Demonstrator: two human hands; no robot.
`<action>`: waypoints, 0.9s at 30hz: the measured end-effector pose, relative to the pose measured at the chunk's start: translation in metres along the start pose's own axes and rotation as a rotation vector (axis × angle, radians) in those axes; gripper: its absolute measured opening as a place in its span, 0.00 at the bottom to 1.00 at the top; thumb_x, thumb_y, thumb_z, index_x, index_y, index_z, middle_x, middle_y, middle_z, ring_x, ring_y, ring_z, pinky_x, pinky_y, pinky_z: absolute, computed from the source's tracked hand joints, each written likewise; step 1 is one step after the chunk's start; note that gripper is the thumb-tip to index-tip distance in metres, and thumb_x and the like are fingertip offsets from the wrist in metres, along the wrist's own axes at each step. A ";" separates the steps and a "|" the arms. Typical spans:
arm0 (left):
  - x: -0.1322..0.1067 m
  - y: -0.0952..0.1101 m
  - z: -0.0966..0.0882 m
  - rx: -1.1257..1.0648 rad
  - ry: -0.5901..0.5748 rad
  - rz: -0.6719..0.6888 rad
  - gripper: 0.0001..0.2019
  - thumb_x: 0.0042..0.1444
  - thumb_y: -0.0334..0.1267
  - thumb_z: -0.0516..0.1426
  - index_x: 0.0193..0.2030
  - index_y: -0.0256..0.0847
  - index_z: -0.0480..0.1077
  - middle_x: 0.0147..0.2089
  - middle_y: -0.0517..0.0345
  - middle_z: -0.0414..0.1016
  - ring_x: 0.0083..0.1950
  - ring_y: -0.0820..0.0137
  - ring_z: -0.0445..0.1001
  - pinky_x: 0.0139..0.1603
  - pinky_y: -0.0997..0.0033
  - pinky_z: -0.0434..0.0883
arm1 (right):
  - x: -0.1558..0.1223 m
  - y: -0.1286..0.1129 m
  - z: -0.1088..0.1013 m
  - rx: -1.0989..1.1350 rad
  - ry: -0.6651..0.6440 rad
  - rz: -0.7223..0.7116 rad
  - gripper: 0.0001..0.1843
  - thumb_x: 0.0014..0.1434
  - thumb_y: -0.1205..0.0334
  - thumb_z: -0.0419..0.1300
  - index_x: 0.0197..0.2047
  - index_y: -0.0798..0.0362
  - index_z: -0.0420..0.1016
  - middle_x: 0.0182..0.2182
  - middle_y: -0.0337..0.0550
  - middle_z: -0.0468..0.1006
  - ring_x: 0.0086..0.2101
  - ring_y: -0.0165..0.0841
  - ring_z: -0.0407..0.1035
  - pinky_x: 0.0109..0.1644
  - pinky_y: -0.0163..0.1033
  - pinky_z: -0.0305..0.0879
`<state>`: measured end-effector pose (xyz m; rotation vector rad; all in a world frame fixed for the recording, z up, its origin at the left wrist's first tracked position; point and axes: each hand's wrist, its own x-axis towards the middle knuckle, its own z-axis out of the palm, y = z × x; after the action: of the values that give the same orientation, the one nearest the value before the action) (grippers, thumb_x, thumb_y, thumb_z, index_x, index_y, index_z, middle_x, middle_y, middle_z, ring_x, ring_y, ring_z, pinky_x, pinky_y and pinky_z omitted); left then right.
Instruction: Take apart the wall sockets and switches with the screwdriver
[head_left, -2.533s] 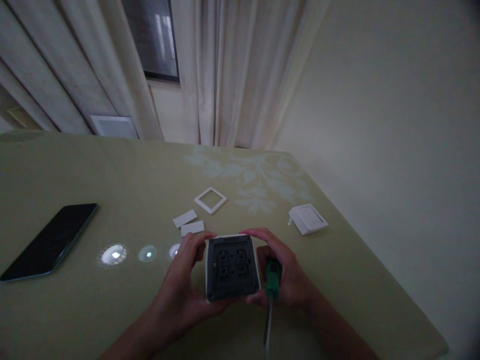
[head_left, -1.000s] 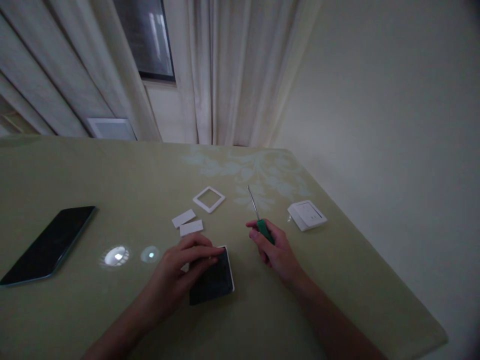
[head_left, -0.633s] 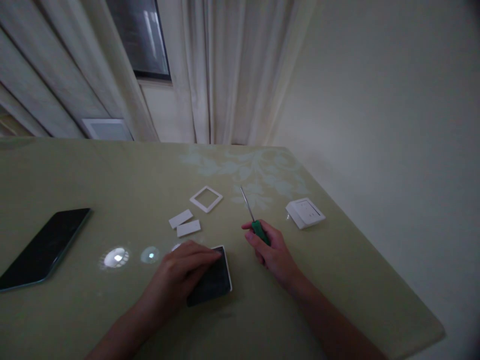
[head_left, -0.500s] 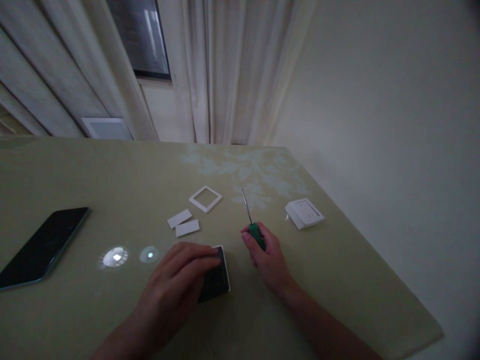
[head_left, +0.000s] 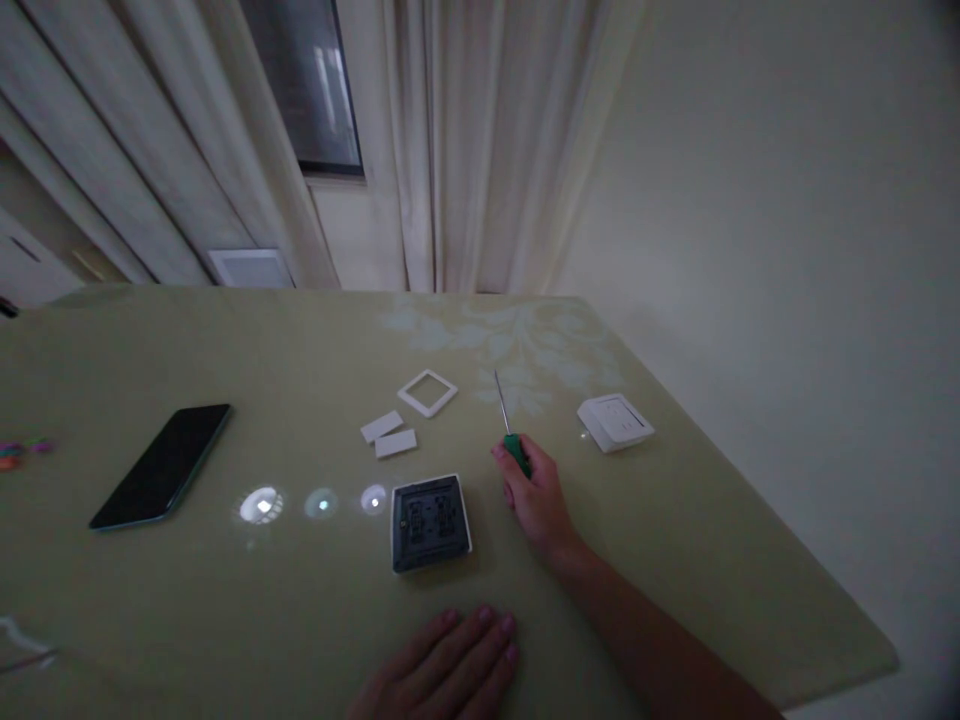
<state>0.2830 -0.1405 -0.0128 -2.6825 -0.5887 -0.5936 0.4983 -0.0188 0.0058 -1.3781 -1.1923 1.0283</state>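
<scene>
My right hand (head_left: 536, 495) is closed round the green handle of a screwdriver (head_left: 513, 447), whose thin metal shaft points away from me. Flat on the table near its front lies my left hand (head_left: 450, 668), fingers stretched out and holding nothing. Just beyond those fingers sits a wall switch or socket unit (head_left: 430, 523) with a dark inner face and a white rim. A white square frame (head_left: 427, 393) and two small white rectangular plates (head_left: 395, 443) lie farther back, left of the screwdriver. To the right rests a white wall socket (head_left: 616, 422).
A dark phone (head_left: 163, 468) lies on the left of the table (head_left: 300, 600). Small colourful items (head_left: 22, 450) are at the far left edge. Curtains (head_left: 480, 150) hang behind the table, and a wall (head_left: 787, 300) runs along its right side.
My left hand has let go of the dark-faced unit and moved back toward me onto the table. The view has shifted a little left. My right hand still holds the screwdriver.
</scene>
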 end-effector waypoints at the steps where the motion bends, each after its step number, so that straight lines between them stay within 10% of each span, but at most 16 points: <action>1: -0.001 0.000 0.001 0.004 -0.003 0.002 0.23 0.84 0.36 0.43 0.71 0.53 0.75 0.73 0.72 0.77 0.77 0.67 0.66 0.87 0.56 0.36 | 0.000 0.000 0.000 0.002 -0.001 -0.005 0.20 0.67 0.41 0.64 0.34 0.47 0.68 0.19 0.28 0.61 0.21 0.29 0.55 0.25 0.35 0.51; 12: 0.036 -0.022 -0.001 -0.144 -0.034 -0.044 0.26 0.81 0.52 0.48 0.72 0.39 0.72 0.74 0.57 0.77 0.68 0.57 0.76 0.69 0.57 0.71 | 0.004 -0.001 -0.001 0.025 0.009 -0.003 0.20 0.65 0.41 0.64 0.34 0.48 0.68 0.18 0.27 0.61 0.19 0.28 0.55 0.23 0.34 0.50; 19: -0.019 -0.041 -0.030 -0.281 0.170 -0.449 0.16 0.82 0.45 0.51 0.55 0.46 0.80 0.46 0.57 0.88 0.45 0.70 0.86 0.48 0.79 0.80 | 0.010 -0.002 -0.004 0.072 0.039 0.050 0.18 0.65 0.43 0.64 0.34 0.47 0.68 0.17 0.26 0.62 0.17 0.27 0.53 0.21 0.34 0.50; 27: 0.007 -0.002 -0.012 -0.275 0.068 -0.169 0.24 0.83 0.48 0.43 0.60 0.46 0.80 0.54 0.57 0.90 0.45 0.67 0.88 0.47 0.78 0.84 | 0.011 -0.004 -0.002 0.109 0.042 0.079 0.19 0.63 0.42 0.67 0.34 0.47 0.69 0.16 0.27 0.63 0.17 0.27 0.54 0.20 0.33 0.49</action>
<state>0.2843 -0.1412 0.0016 -2.8696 -0.7699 -0.8657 0.5018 -0.0081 0.0106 -1.3638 -1.0431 1.0977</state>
